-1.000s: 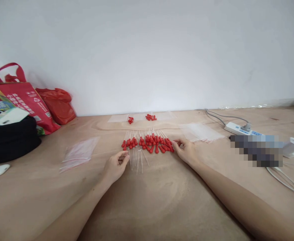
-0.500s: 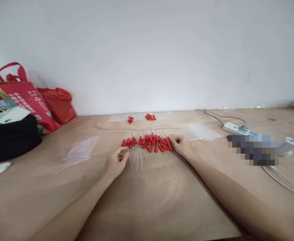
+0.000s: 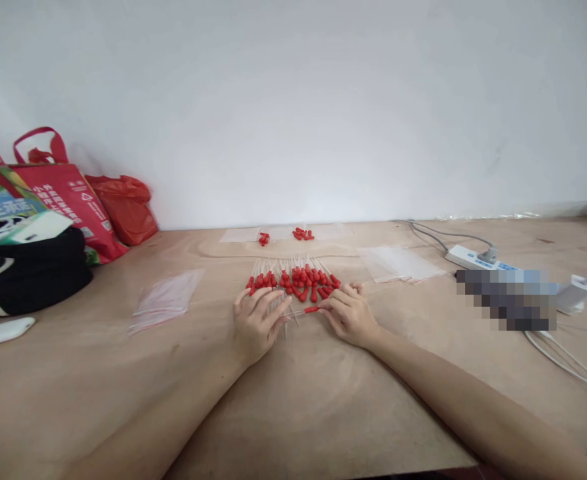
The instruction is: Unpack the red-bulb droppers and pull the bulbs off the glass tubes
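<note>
Between my hands, low over the table, lies a clear dropper tube [image 3: 297,313] with a red rubber bulb [image 3: 312,309] at its right end. My right hand [image 3: 351,315] is closed, pinching the end of that bulb. The tube runs into the fingers of my left hand [image 3: 257,325], which are closed around it. Beneath and beyond my left hand are loose clear tubes, partly covered by the fingers. Just past both hands lies a row of droppers with red bulbs [image 3: 301,275], their tips pointing to the wall.
Small clear bags lie left [image 3: 168,299] and right [image 3: 398,263]. Further back are more red bulbs [image 3: 303,234] on clear plastic. A power strip [image 3: 473,257] with cables is at right. A red shopping bag [image 3: 68,200], black cloth item [image 3: 38,273] and white device [image 3: 6,331] sit left.
My right hand has moved left and nearer with a red bulb from the row's right end. My left hand has moved right over the loose tubes, and a tube now meets the bulb.
</note>
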Motion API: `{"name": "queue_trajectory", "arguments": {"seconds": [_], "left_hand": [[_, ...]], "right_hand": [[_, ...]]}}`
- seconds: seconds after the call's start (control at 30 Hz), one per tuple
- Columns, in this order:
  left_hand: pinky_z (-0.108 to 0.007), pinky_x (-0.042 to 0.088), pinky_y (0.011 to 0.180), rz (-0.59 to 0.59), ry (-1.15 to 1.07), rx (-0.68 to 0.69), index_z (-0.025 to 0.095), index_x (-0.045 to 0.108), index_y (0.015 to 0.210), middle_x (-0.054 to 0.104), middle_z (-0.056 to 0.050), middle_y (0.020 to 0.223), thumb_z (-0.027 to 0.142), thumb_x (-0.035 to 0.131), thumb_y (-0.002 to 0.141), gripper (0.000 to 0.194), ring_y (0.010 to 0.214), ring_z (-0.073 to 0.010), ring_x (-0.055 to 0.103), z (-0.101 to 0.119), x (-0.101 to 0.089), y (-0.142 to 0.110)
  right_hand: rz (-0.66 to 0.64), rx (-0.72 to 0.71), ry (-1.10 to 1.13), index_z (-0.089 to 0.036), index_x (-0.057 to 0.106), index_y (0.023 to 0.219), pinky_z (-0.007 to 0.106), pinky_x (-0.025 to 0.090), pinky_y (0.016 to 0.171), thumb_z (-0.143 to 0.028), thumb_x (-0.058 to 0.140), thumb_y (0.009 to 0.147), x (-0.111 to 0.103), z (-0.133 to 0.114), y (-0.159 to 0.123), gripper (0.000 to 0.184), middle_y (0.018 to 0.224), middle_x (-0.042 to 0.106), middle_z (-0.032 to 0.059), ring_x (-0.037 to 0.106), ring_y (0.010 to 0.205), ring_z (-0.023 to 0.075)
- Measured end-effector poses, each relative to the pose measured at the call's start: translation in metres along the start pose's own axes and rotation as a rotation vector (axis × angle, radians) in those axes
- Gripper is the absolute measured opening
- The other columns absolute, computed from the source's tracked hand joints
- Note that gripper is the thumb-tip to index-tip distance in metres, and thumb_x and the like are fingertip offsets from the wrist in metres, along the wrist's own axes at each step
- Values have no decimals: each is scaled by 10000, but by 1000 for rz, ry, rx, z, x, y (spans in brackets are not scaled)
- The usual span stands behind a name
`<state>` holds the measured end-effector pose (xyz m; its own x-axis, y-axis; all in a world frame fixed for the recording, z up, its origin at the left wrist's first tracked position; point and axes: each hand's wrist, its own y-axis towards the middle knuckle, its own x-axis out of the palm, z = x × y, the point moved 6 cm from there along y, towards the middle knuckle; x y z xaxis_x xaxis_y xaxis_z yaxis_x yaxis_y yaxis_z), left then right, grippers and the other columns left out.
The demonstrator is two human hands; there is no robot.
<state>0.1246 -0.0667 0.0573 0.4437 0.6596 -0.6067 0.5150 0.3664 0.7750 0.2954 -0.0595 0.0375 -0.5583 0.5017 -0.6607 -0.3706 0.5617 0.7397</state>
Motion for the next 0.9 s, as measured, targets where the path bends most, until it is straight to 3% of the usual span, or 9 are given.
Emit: {"name": "queue_trajectory", "arguments": {"seconds": [0.2,0.37,0.6,0.9], "left_hand": [[-441,238,914,-67,-56,48,234,616,867,662,12,732,252,521,812,112,773,-164,567,11,12,3],[-438,261,904,-39,-53,68,211,612,777,642,28,658,202,516,808,101,733,-152,564,14,12,5],[-428,287,899,-39,-26,107,205,604,708,605,38,578,189,500,807,145,666,-126,552,17,5,4],[-433,279,917,-36,-73,121,197,594,705,594,50,550,180,484,816,158,673,-116,570,19,1,2]], "right_hand": [[13,-18,33,-197,601,767,318,229,727,-250,472,814,0,-9,0,147,704,595,6,464,703,123],[37,-5,36,-210,601,940,328,241,765,-351,538,773,2,-11,2,227,903,604,40,489,821,145],[77,-133,-30,-241,636,810,354,224,825,-282,540,787,7,-19,1,106,615,575,-28,454,701,110],[37,-208,-25,-230,619,757,398,198,869,-211,480,787,2,-24,-3,144,547,529,-45,436,691,111]]}}
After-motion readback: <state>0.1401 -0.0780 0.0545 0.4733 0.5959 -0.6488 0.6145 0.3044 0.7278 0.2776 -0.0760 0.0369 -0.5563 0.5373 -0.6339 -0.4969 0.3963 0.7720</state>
